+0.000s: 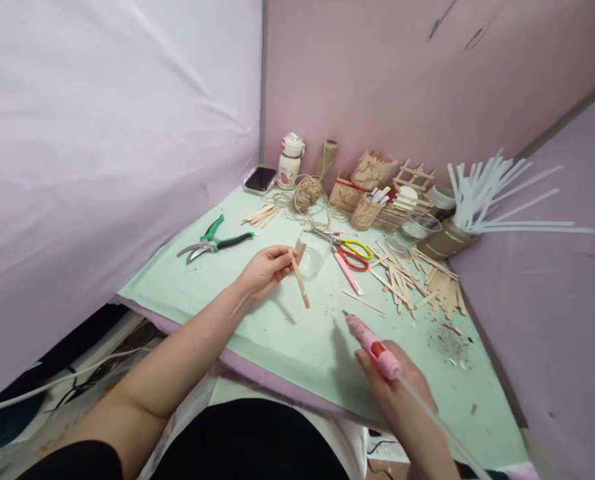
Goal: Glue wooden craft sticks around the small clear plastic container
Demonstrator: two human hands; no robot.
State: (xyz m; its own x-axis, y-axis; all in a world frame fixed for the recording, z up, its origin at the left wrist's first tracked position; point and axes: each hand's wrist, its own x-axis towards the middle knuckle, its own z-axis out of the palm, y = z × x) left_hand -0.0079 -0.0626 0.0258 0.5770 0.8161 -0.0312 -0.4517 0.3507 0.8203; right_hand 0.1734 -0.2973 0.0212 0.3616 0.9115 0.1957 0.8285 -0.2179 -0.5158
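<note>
Between thumb and fingers, my left hand (271, 270) pinches a wooden craft stick (300, 281) that slants down toward me above the table. Just behind it is a clear plastic cup (311, 261), with a brown strip (301, 251) at its left side; whether my fingers touch the cup I cannot tell. My right hand (402, 377) is closed around a pink hot glue gun (375, 347), its nozzle pointing up and left toward the stick. A long translucent glue stick (435, 420) runs out of the gun's back end. A single thin stick (363, 301) lies beyond the nozzle.
Green-handled pruning shears (212, 243) lie at the left. Scissors (352, 253) and a pink cutter (347, 272) are near the middle. Loose craft sticks (400, 283) spread to the right. Twine (307, 193), a bottle (290, 163), a phone (260, 179) and glue sticks (482, 193) line the back.
</note>
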